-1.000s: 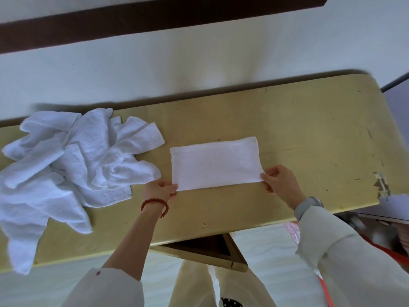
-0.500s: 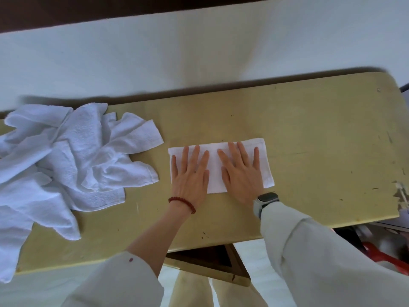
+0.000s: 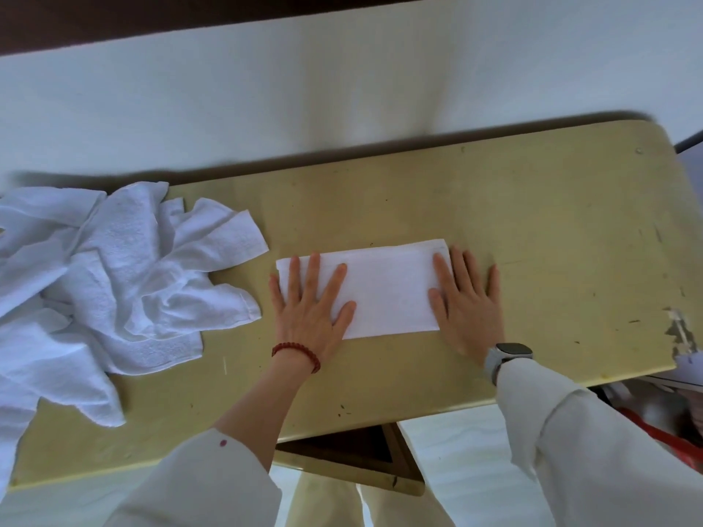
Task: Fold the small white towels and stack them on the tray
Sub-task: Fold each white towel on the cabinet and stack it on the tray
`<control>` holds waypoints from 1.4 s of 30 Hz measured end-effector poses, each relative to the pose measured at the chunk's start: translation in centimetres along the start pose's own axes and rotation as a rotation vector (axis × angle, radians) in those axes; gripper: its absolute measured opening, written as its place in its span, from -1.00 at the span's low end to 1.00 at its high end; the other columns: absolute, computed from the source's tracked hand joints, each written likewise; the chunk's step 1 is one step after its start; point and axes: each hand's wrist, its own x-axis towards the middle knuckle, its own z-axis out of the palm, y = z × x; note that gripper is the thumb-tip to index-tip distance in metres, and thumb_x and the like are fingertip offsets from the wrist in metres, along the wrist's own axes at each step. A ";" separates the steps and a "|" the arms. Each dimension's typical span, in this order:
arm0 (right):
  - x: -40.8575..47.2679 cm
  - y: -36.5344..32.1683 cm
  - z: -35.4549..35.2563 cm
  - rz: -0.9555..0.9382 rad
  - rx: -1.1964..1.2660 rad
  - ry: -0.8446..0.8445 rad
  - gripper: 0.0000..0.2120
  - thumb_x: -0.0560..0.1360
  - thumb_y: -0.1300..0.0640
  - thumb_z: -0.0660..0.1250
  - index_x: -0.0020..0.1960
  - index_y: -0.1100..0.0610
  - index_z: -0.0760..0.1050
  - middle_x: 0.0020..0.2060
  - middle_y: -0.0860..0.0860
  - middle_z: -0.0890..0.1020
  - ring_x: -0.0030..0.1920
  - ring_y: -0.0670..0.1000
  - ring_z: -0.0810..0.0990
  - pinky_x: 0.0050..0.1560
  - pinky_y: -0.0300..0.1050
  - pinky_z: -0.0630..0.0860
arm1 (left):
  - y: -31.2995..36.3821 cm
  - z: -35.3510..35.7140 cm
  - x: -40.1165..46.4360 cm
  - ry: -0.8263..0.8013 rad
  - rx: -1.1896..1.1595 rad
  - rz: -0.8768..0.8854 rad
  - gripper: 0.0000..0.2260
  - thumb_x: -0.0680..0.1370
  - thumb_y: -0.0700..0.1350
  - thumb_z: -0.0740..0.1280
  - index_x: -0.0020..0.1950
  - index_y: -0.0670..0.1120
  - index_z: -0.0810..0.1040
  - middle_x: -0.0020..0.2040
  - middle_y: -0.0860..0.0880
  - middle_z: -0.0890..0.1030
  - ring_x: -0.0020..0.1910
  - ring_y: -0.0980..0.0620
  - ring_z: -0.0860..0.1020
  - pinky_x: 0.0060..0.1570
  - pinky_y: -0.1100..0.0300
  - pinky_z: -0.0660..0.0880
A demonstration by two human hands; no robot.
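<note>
A small white towel (image 3: 384, 290), folded into a long flat strip, lies in the middle of the yellow table (image 3: 551, 230). My left hand (image 3: 310, 310) presses flat on the strip's left end with fingers spread. My right hand (image 3: 466, 302) lies flat at the strip's right end, partly on the towel and partly on the table. A heap of crumpled white towels (image 3: 114, 283) covers the table's left side. No tray is in view.
The table's far edge meets a white wall (image 3: 304, 108). Chipped paint marks the table's right front corner (image 3: 679, 332). Red and white items (image 3: 662, 431) sit below the right edge. A wooden frame (image 3: 353, 462) shows under the front edge.
My hands went from pinching the towel's near corners to pressing flat on its middle, then slid apart to its left and right ends.
</note>
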 end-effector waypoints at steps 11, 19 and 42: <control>-0.5 -2.3 -4.2 0.595 0.607 -0.169 -0.77 0.51 0.04 0.23 -0.09 0.23 0.42 -0.22 0.04 0.49 -0.12 0.14 0.49 -0.14 -0.06 0.39 | 2.5 -1.6 -2.0 -0.127 -0.012 0.099 -0.49 0.51 0.14 -0.06 0.44 0.07 0.26 0.46 -0.11 0.28 0.44 -0.17 0.23 0.32 -0.29 -0.07; 1.5 -4.0 -4.2 0.677 0.859 -0.206 -0.75 0.43 0.20 0.21 -0.37 0.15 0.22 -0.43 0.02 0.32 -0.33 0.06 0.34 -0.39 -0.17 0.22 | 2.1 -3.4 -1.4 -0.195 -0.036 0.083 -0.51 0.58 0.16 -0.08 0.50 0.17 -0.08 0.54 0.06 -0.13 0.51 0.01 -0.17 0.44 -0.12 -0.19; 11.1 -4.6 -10.9 -0.462 0.211 0.030 -0.87 0.49 0.19 0.30 0.02 0.18 0.52 -0.06 0.05 0.54 0.00 0.08 0.45 -0.07 -0.18 0.25 | 1.5 -12.1 10.8 0.058 -0.333 0.147 -0.80 0.55 -0.10 0.20 0.10 0.00 0.57 0.08 0.05 0.57 0.08 0.05 0.48 -0.02 0.24 0.36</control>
